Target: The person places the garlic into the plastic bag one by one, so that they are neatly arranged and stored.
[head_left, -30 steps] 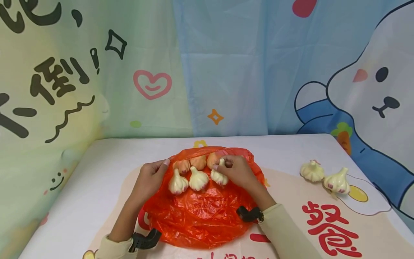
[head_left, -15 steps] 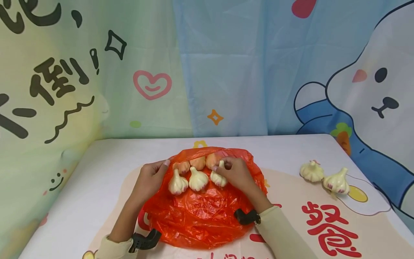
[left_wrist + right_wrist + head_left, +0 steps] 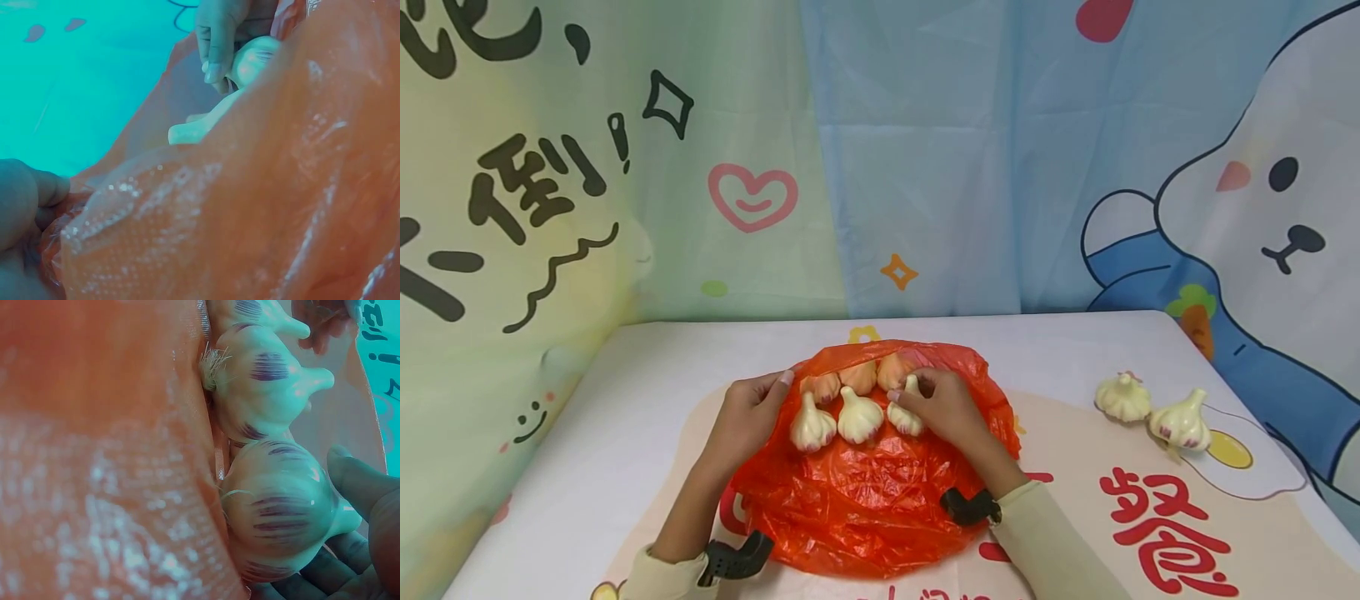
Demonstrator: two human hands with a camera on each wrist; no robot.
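Note:
A red plastic bag point(image 3: 872, 500) lies on the table with its mouth spread. My left hand point(image 3: 752, 414) pinches the left edge of its mouth; the left wrist view shows the film gathered at the left fingers point(image 3: 50, 187). Just inside the mouth, a left garlic bulb point(image 3: 812, 425) and a middle garlic bulb point(image 3: 861, 415) sit side by side. My right hand point(image 3: 947, 404) holds a third garlic bulb point(image 3: 904, 419) by its neck, to the right of these. In the right wrist view, the thumb point(image 3: 356, 481) and fingers lie around the neck of this held bulb point(image 3: 275, 512).
Behind the front row, more bulbs point(image 3: 859, 377) show through the red film. Two loose garlic bulbs, one farther back point(image 3: 1123, 397) and one nearer point(image 3: 1182, 421), rest on the printed tablecloth point(image 3: 1075, 517) at the right. A patterned curtain point(image 3: 925, 167) hangs behind the table.
My right hand has shifted slightly left and down with the garlic bulb. My left hand and the bag have barely moved.

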